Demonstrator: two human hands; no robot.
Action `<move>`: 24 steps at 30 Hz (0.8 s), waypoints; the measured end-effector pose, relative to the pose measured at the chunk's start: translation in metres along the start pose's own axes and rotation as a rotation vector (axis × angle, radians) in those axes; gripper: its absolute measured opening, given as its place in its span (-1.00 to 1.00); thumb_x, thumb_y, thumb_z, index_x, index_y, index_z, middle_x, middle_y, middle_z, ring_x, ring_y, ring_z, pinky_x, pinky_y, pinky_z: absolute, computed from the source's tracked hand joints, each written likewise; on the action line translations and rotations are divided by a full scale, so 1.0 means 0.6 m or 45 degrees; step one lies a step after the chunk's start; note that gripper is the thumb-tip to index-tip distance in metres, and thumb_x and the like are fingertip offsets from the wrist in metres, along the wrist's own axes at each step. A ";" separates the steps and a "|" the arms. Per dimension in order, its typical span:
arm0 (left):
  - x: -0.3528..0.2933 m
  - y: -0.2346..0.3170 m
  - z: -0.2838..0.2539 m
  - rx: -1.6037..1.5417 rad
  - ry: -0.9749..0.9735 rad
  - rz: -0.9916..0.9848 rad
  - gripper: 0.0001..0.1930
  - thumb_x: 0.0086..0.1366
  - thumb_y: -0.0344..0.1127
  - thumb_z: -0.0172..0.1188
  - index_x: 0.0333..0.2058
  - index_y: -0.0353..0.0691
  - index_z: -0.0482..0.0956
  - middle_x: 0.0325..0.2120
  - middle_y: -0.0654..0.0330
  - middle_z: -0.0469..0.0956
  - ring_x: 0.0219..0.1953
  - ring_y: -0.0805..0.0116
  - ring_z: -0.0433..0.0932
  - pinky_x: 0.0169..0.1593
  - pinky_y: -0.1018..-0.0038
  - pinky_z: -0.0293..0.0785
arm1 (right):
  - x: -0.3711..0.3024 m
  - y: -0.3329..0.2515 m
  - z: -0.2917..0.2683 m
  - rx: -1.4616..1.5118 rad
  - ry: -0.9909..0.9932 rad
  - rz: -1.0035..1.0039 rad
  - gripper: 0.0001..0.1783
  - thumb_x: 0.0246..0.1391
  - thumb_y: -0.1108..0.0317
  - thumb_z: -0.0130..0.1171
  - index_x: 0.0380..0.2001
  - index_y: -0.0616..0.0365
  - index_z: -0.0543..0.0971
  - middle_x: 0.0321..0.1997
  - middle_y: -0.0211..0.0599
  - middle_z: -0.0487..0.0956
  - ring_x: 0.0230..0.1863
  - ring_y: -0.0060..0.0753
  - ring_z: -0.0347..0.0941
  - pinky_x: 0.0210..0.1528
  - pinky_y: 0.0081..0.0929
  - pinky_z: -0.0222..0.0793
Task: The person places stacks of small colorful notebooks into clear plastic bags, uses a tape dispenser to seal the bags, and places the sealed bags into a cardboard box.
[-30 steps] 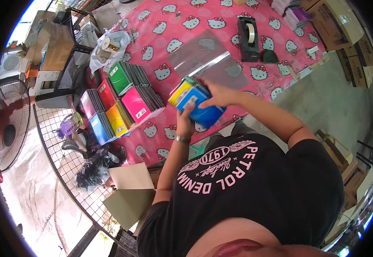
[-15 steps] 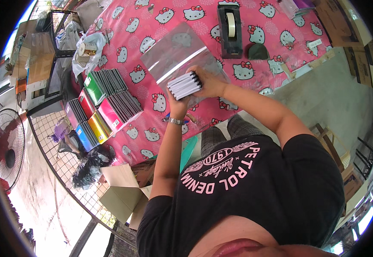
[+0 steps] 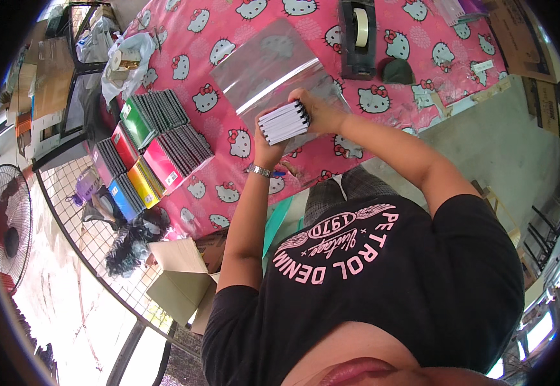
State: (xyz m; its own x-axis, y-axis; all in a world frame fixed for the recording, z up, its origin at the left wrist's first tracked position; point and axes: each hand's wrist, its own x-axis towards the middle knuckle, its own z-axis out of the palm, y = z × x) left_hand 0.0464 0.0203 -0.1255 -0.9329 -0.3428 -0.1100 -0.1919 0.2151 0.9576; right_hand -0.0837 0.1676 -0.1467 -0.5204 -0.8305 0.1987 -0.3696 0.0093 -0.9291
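Between my two hands is a stack of small spiral notebooks (image 3: 284, 123), white page edges facing up and dark coils on the right side. My left hand (image 3: 267, 149) grips the stack at its lower left, a metal watch on the wrist. From the right, my right hand (image 3: 318, 114) wraps round the coil side. The stack is above a clear plastic bag (image 3: 264, 67) lying flat on the pink patterned tablecloth. Left of it stand rows of spiral notebooks with green (image 3: 140, 123), pink (image 3: 164, 168), yellow (image 3: 146, 182), red and blue covers.
A black tape dispenser (image 3: 359, 45) stands at the far side, beside a dark rounded object (image 3: 398, 72). A white plastic bag (image 3: 127, 64) hangs past the notebooks. Cardboard boxes (image 3: 524, 38) are at the far right, an open carton (image 3: 180, 283) near left, a fan (image 3: 9, 225) at left.
The notebooks in my hands now sit closer together, with their page edges more evenly lined up. Both hands keep hold of them. The whole view has shifted slightly.
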 end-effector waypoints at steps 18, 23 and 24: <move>0.032 -0.059 -0.036 -0.004 -0.326 -0.071 -0.31 -0.09 -0.51 0.38 0.06 -0.26 0.27 -0.02 0.12 0.44 0.01 0.30 0.44 0.08 0.42 0.39 | 0.036 -0.159 -0.030 -0.878 -0.177 0.086 -0.09 -0.41 0.03 0.42 0.07 0.18 0.34 0.09 -0.09 0.39 0.10 -0.06 0.30 0.11 -0.16 0.23; 0.128 0.011 -0.121 -0.303 -0.499 -0.346 -0.40 0.00 -0.47 0.30 0.07 -0.31 0.33 -0.06 0.19 0.47 -0.08 0.31 0.49 0.00 0.43 0.43 | 0.084 -0.122 -0.082 -0.051 0.140 0.691 -0.27 -0.28 -0.04 0.39 -0.10 0.28 0.50 -0.14 -0.09 0.52 -0.16 -0.18 0.45 -0.08 -0.32 0.34; 0.154 0.017 -0.134 -0.335 -0.430 -0.433 -0.42 0.03 -0.45 0.27 0.07 -0.32 0.34 -0.06 0.19 0.47 -0.08 0.33 0.49 -0.02 0.44 0.43 | 0.089 -0.105 -0.083 0.161 0.230 0.823 -0.31 -0.23 -0.04 0.37 -0.12 0.27 0.51 -0.17 -0.14 0.53 -0.16 -0.26 0.44 -0.08 -0.38 0.33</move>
State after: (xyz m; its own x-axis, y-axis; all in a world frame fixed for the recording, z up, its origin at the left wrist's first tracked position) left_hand -0.0175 -0.0828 -0.1047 -0.8860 -0.0307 -0.4627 -0.4573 -0.1075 0.8828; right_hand -0.1264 0.1506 -0.0623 -0.7306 -0.5740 -0.3699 0.1459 0.3980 -0.9057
